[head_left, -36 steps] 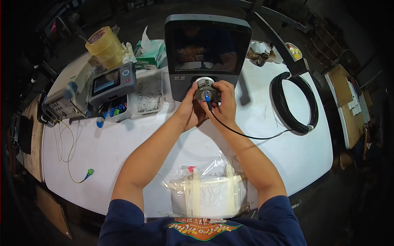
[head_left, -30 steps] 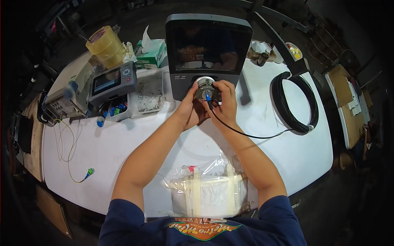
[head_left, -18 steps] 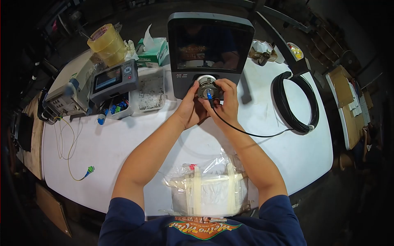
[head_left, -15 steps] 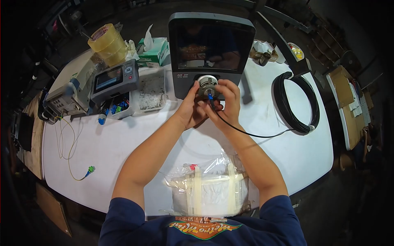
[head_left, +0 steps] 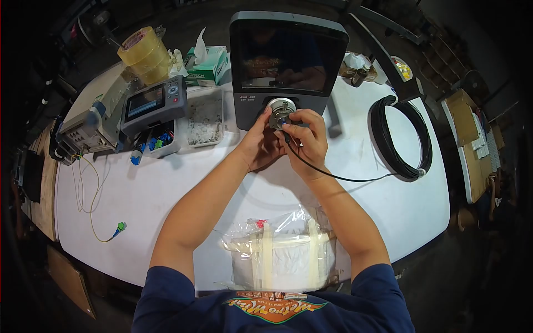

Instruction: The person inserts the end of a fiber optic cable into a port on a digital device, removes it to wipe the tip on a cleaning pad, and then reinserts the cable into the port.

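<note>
A dark grey inspection device with a screen (head_left: 280, 58) stands at the far side of the table. On its front is a round metal fixture (head_left: 282, 107). My left hand (head_left: 261, 145) holds the left side of this fixture, its fingers closed and partly hidden underneath. My right hand (head_left: 309, 136) pinches a fibre optic connector (head_left: 282, 121), of which a little blue shows, against the fixture's front. From the connector a black cable (head_left: 338, 177) curves right to a coil (head_left: 400, 139). How deep the connector sits cannot be made out.
Left are a handheld tester (head_left: 152, 105), a grey instrument (head_left: 91, 127), a plastic container (head_left: 205, 119) and tape rolls (head_left: 141, 53). A green tissue box (head_left: 208, 66) stands behind. A yellow fibre lead (head_left: 91, 213) trails across the table. Nearest me lies a clear plastic package (head_left: 286, 255).
My right index finger and thumb have closed in over the connector, covering more of its blue body. My left hand keeps its hold on the fixture. The view has shifted slightly.
</note>
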Tool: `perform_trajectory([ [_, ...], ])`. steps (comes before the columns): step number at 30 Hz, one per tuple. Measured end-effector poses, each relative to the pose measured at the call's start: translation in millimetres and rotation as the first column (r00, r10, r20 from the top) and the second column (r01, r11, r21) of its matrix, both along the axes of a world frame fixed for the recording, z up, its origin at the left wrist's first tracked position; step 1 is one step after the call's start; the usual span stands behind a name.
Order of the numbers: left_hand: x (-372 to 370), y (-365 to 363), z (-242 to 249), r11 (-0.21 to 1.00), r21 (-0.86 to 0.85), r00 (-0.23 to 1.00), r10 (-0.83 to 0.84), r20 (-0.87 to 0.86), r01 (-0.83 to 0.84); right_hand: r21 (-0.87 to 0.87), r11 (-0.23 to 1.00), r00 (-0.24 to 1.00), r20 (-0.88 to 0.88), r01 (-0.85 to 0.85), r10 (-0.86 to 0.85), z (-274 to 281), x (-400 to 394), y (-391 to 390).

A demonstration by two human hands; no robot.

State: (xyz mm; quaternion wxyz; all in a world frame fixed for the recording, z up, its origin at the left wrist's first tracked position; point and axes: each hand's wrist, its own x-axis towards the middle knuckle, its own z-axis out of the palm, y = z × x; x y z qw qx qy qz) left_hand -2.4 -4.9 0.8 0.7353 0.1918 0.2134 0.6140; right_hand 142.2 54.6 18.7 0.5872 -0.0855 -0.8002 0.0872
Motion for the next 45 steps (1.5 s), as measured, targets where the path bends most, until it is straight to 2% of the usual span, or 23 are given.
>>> perform_trajectory([
  [7,1,0,1,0.999,-0.042,0.999,0.021,-0.027,-0.022,-0.04,0.999,1.0,0.01,0.004,-0.003,-5,0,-2],
  [9,2,-1,2,0.999,-0.031,1.0,0.017,-0.014,-0.018,-0.183,0.983,0.999,-0.053,0.002,-0.012,-4,-1,-7],
  [10,1,0,2,0.999,-0.03,1.0,0.017,-0.016,-0.017,-0.183,0.983,0.998,-0.055,0.002,-0.012,1,-2,-6],
  [12,-2,3,1,0.998,0.02,0.998,-0.059,-0.023,0.06,-0.18,0.979,0.99,-0.08,0.096,-0.112,9,-5,-2],
  [13,-2,3,2,0.998,0.019,0.998,-0.057,-0.022,0.058,-0.181,0.979,0.991,-0.079,0.095,-0.111,6,-5,1],
  [15,3,6,6,0.999,-0.048,0.995,0.018,-0.102,-0.023,-0.161,0.971,0.983,0.082,0.178,-0.167,-2,-5,5],
  [18,7,4,11,0.996,-0.071,0.996,0.042,-0.081,-0.048,-0.16,0.969,0.98,0.084,0.191,-0.179,-5,-4,8],
  [27,4,5,3,0.999,-0.031,0.995,0.036,-0.088,-0.039,-0.212,0.97,0.993,0.045,0.119,-0.112,-6,-6,4],
  [37,4,3,3,0.997,-0.053,0.996,0.044,-0.081,-0.048,-0.195,0.975,0.994,0.026,0.109,-0.106,-9,-5,5],
  [39,6,3,6,0.994,-0.083,0.995,0.07,-0.064,-0.075,-0.228,0.967,0.989,0.11,0.118,-0.095,-7,-3,2],
  [42,6,4,4,0.996,-0.069,0.998,0.051,-0.038,-0.053,-0.23,0.964,0.985,0.136,0.135,-0.106,-9,-3,5],
  [45,5,4,4,0.994,-0.09,0.997,0.058,-0.055,-0.063,-0.252,0.963,0.993,0.09,0.098,-0.078,-9,-3,3],
])
